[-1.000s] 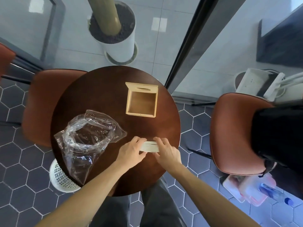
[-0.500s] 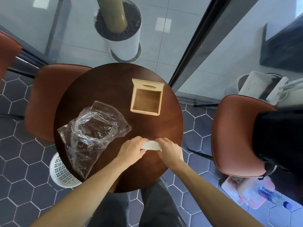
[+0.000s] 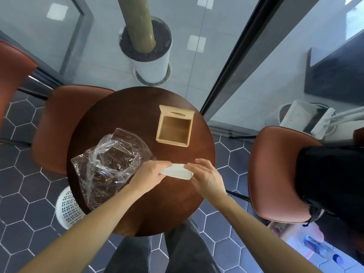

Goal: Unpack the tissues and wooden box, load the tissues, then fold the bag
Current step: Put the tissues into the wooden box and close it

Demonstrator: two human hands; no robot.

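A white stack of tissues [image 3: 177,171] is held just above the round dark wooden table [image 3: 137,107], near its front right. My left hand [image 3: 151,174] grips its left end and my right hand [image 3: 206,176] holds its right end with some fingers spread. The open wooden box [image 3: 174,128], empty inside, stands at the table's back right with its slotted lid raised behind it. A crumpled clear plastic bag [image 3: 112,162] lies on the table's left side, its mouth toward the back.
Brown chairs stand to the left [image 3: 59,125] and right [image 3: 275,174] of the table, the right one with a black bag [image 3: 331,184] on it. A white perforated basket [image 3: 68,208] sits on the floor under the table's left edge. A potted trunk [image 3: 146,56] stands behind glass.
The tissue stack has lifted slightly and tilted, and my hands have drawn apart to its two ends. My right hand's fingers have loosened. The camera view has shifted a little.
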